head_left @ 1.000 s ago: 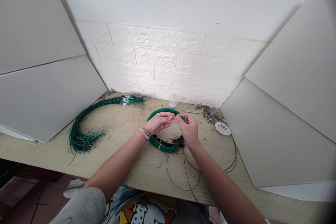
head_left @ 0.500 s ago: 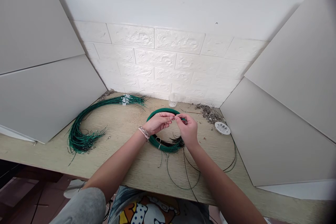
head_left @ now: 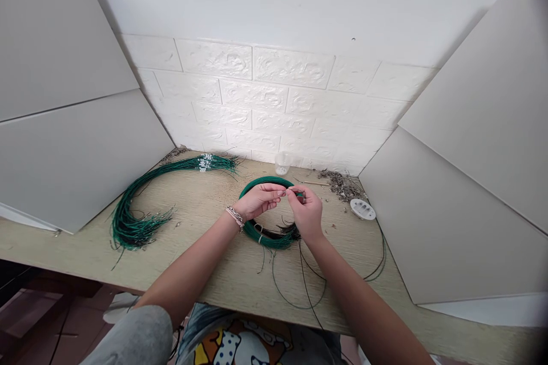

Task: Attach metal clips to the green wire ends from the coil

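My left hand (head_left: 261, 199) and my right hand (head_left: 306, 208) meet fingertip to fingertip above a coil of green wire (head_left: 266, 181). Thumb and forefinger of each are pinched together. A thin dark wire seems to run between the fingers of the right; what the left pinches is too small to make out. A white tie (head_left: 261, 238) binds the coil at its near side, and dark wire ends (head_left: 289, 229) bunch inside it. Loose wire (head_left: 305, 282) trails from below my right wrist over the table's front edge.
To the left curves a bundle of green wires (head_left: 128, 205) with white pieces (head_left: 205, 162) near its far end. A clear cup (head_left: 282, 162) stands by the brick-patterned wall. Grey debris (head_left: 345, 183) and a white oval fitting (head_left: 362, 209) lie at right. Grey panels (head_left: 471, 222) flank the table.
Almost nothing differs. Both hands keep their pinch in the same place, with only a slight shift at the fingertips.
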Motion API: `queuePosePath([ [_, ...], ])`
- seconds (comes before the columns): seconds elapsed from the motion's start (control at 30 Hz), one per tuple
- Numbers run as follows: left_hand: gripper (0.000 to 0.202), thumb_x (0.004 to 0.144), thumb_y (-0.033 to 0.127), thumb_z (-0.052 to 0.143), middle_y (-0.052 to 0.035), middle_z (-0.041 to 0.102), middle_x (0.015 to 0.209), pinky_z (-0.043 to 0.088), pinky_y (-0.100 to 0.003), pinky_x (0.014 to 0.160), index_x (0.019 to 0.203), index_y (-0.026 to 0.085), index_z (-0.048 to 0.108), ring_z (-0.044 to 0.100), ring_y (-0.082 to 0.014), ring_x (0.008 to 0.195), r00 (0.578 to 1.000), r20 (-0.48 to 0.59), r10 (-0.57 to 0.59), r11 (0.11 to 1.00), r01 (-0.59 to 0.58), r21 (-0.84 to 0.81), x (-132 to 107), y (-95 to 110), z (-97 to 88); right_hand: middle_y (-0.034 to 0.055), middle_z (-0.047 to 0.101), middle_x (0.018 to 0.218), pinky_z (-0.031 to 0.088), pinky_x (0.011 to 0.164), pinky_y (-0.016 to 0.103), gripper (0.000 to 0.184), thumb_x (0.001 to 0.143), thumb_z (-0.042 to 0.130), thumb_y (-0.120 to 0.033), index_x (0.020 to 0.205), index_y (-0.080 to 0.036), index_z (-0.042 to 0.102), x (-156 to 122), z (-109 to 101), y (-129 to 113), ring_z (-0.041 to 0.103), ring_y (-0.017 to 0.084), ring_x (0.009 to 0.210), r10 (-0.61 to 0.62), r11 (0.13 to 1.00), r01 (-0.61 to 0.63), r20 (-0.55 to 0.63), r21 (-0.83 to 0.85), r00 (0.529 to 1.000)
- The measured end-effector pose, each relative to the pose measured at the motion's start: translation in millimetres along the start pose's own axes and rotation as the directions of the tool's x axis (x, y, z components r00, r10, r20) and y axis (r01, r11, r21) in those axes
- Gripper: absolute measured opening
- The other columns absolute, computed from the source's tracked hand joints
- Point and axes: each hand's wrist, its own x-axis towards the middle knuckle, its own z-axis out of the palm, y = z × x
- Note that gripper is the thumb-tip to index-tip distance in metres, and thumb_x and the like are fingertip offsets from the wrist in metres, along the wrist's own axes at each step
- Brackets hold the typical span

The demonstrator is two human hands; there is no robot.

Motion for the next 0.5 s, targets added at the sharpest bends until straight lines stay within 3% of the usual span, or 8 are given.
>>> queuePosePath([
  [0.5, 0.025, 0.058, 0.018, 0.077, -0.0029, 0.064, 0.073, 0.041, -0.015, 0.056, 0.08, 0.012, 0.068, 0.053, -0.0034, 0.058, 1.0, 0.005, -0.002, 1.0, 0.002, 0.007, 0.8, -0.6, -1.4, 0.0032, 0.062, 0.072, 0.041, 0.054, 0.024, 0.017, 0.071, 0.057, -0.032, 0.075, -0.016, 0.061, -0.6, 0.1, 0.0, 0.048, 0.011, 0.057, -0.01, 0.999, 0.009, -0.007, -0.037, 1.0],
])
